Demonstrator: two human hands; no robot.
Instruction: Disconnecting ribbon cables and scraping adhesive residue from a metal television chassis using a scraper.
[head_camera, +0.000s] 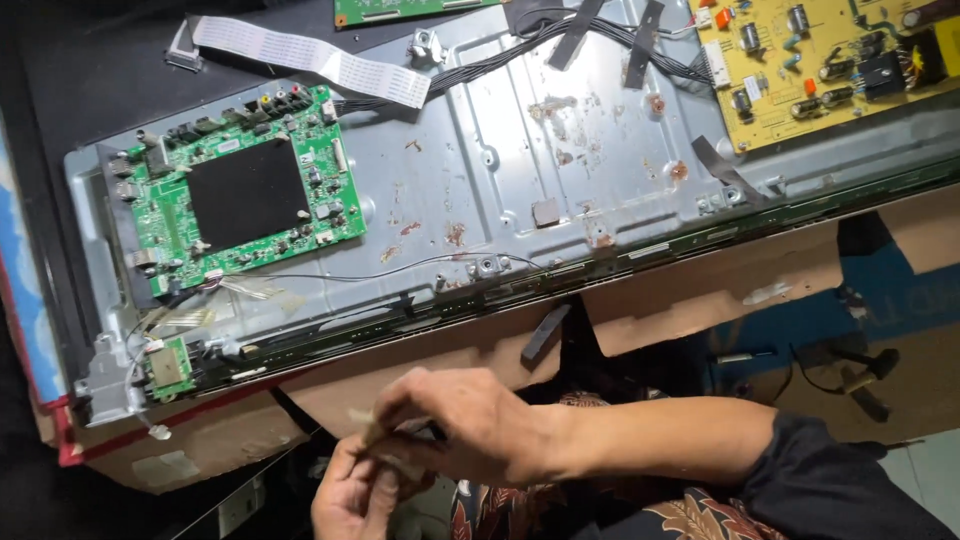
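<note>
My right hand (455, 425) reaches in from the right on a bare forearm with a dark sleeve pushed up. Its fingers pinch a small pale, flat piece (378, 432), blurred and mostly hidden. My left hand (350, 495) sits just below at the bottom edge and grips the same piece from underneath. Both hands hover in front of the near edge of an opened flat-screen's grey metal back panel (520, 150). On the panel's left is a green main circuit board (245, 190) with a black square cover.
A yellow power board (820, 70) sits at the top right, joined by a black wire bundle (520, 55). A white ribbon cable (310, 60) lies at the top left. A small green board (170, 368) is at the lower left corner. Brown cardboard (700, 290) lies beneath.
</note>
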